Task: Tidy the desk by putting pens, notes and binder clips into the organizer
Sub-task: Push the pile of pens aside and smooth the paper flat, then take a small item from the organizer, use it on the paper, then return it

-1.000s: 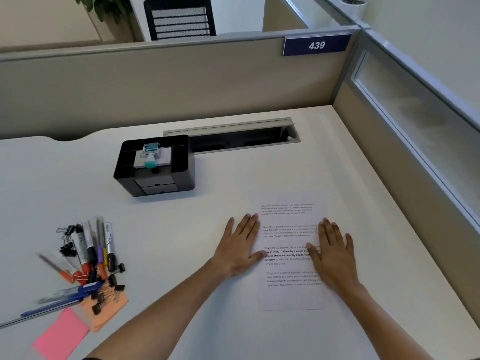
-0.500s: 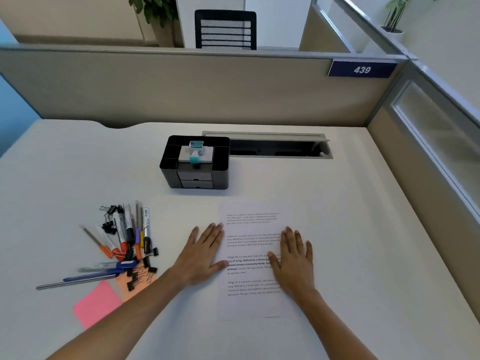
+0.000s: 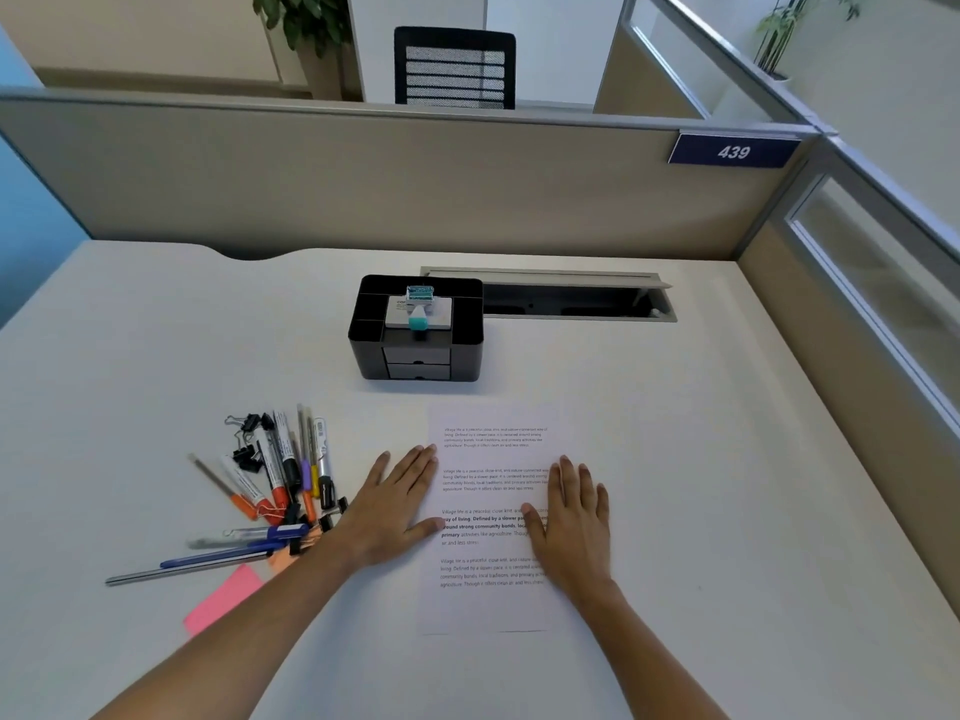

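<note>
A black desk organizer (image 3: pixel 470 332) with two small drawers stands at the desk's middle back, a teal and white item on its top. Left of centre lies a heap of markers and pens (image 3: pixel 283 472) mixed with black binder clips (image 3: pixel 248 456). A pink sticky note (image 3: pixel 223 600) and an orange one (image 3: pixel 283 559) lie under that heap's near end. My left hand (image 3: pixel 392 506) lies flat and open at the left edge of a printed sheet (image 3: pixel 491 511). My right hand (image 3: pixel 574 517) lies flat on the sheet's right side. Neither hand holds anything.
A cable slot with a raised lid (image 3: pixel 571 298) opens behind the organizer. Beige partition walls (image 3: pixel 363 184) close the desk at the back and right, with a sign reading 439 (image 3: pixel 733 150). A black chair and plants stand beyond.
The head view has swung left and tilted up, so everything on the desk sits further right in frame. Both hands stay flat on the sheet in the same pose.
</note>
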